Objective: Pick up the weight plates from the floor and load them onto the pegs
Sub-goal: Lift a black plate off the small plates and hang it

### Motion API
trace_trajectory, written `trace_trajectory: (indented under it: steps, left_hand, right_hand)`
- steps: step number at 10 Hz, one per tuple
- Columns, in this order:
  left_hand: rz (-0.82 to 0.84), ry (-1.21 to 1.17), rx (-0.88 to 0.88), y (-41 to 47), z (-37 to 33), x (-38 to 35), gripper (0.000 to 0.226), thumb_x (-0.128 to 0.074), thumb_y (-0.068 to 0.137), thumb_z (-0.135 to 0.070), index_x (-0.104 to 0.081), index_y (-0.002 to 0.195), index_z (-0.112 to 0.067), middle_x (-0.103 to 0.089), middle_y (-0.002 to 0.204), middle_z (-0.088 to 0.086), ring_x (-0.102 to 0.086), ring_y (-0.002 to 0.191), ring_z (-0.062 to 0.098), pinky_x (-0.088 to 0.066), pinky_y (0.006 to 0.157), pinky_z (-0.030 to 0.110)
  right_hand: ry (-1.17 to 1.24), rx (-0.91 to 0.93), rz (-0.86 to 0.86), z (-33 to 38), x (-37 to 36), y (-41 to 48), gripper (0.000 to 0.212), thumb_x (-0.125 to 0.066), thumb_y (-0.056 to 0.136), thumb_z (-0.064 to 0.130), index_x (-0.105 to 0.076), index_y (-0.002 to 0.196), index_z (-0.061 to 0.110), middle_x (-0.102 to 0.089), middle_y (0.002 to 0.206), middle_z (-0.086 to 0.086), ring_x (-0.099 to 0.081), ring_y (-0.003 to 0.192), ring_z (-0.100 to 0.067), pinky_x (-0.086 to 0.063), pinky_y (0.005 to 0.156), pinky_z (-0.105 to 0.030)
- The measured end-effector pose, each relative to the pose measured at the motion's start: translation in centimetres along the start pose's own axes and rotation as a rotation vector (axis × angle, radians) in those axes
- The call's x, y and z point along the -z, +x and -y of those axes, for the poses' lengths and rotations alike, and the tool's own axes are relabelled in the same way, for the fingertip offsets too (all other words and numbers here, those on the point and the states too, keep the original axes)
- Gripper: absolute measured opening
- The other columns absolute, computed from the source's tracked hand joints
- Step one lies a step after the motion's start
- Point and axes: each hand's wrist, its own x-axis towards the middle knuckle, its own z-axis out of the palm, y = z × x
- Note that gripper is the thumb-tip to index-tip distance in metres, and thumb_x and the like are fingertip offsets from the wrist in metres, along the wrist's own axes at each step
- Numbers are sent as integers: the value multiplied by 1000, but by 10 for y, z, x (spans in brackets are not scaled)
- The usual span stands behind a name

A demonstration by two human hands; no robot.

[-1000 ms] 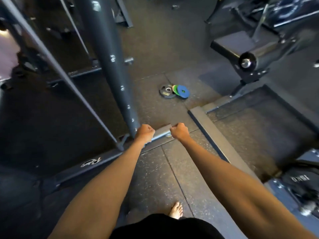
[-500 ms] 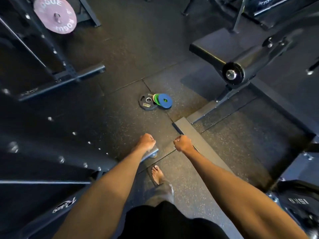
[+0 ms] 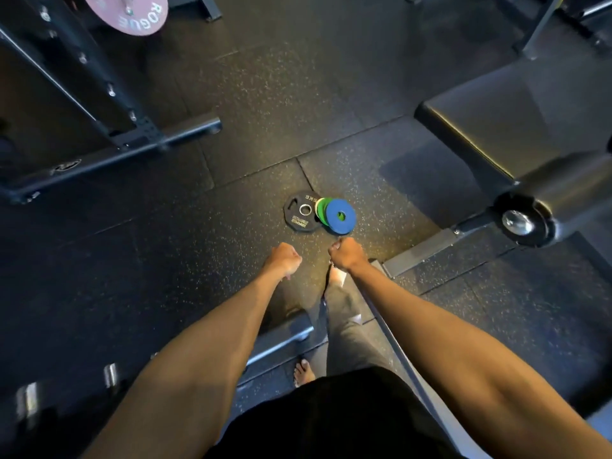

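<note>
Three small weight plates lie together on the dark rubber floor: a black plate (image 3: 300,213) on the left, a green plate (image 3: 321,210) leaning over its right edge, and a blue plate (image 3: 340,216) on top of the green one. My left hand (image 3: 282,262) and my right hand (image 3: 346,255) are both curled into loose fists, side by side, a short way in front of the plates and above the floor. Neither hand holds anything. A pink plate (image 3: 132,13) hangs on a rack peg at the top left.
A dark rack base beam (image 3: 109,154) runs across the floor at the left. A padded bench (image 3: 516,127) with a roller end (image 3: 520,221) stands at the right. A platform edge (image 3: 390,323) and another rack foot (image 3: 281,339) lie under my arms, by my bare feet.
I have stepped forward past the rack upright, so the plates now lie close ahead. My hands have left the rack foot and stay curled and held out in front.
</note>
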Motion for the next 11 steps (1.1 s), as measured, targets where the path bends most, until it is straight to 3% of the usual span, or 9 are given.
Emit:
trace_trajectory:
  steps: [2,4,5,6,7,8,9,10,11]
  left_hand:
    - [-32,-14,94,120,-68,50,20,-49,95,-19,-65,98,-8,-72,100,16,-71,88,31,-56,84,39]
    - [25,-1,142,235,-127,82,22,-47,94,-11,-66,94,0,-71,91,18,-70,78,29,-55,69,35]
    - [44,-5,154,291,-142,88,28,-46,94,-13,-68,100,2,-72,95,21,-72,83,32,-59,75,39]
    - [58,-6,183,350,-140,82,28,-47,95,-17,-69,101,-1,-72,94,19,-72,85,32,-61,78,42]
    - [43,16,191,418,-120,63,25,-50,90,-13,-72,91,-1,-73,85,20,-73,79,31,-61,76,45]
    - [63,68,221,488,-89,35,22,-52,86,-12,-70,85,0,-72,83,20,-72,76,32,-61,72,47]
    - [112,127,257,555,-60,7,21,-52,88,-17,-68,94,-4,-72,90,17,-72,72,30,-57,55,31]
    - [135,126,267,615,-36,-19,26,-53,92,-23,-66,106,-5,-71,97,16,-72,74,30,-54,53,27]
    - [125,159,255,685,2,-46,26,-54,90,-21,-65,105,-3,-71,101,19,-71,84,33,-61,70,39]
  right_hand:
    - [38,-9,67,50,41,135,27,-51,96,14,-64,111,-4,-67,115,-24,-62,109,-40,-49,87,-38]
    - [0,-93,157,68,49,254,25,-53,91,13,-68,104,-3,-68,110,-25,-65,105,-40,-52,83,-39]
    - [-23,-131,191,71,43,303,21,-50,90,12,-57,71,8,-59,88,-22,-64,96,-40,-44,72,-35]
    - [3,-178,212,63,27,346,36,-48,90,8,-35,59,19,-48,77,-14,-47,78,-30,-36,68,-30]
    - [47,-222,252,45,-1,393,15,-51,91,5,-62,82,8,-64,89,-22,-59,91,-36,-41,71,-32]
    - [73,-292,277,17,-45,445,24,-50,94,5,-63,114,1,-65,119,-23,-61,112,-36,-48,86,-36]
    - [122,-401,306,-16,-96,502,36,-49,94,19,-61,121,-2,-65,121,-19,-62,114,-35,-52,93,-37]
    - [163,-490,343,-50,-150,554,37,-46,90,23,-63,114,1,-65,118,-21,-63,111,-38,-54,94,-46]
    - [234,-579,320,-69,-201,607,16,-47,93,18,-58,101,10,-66,119,-20,-64,110,-36,-55,94,-47]
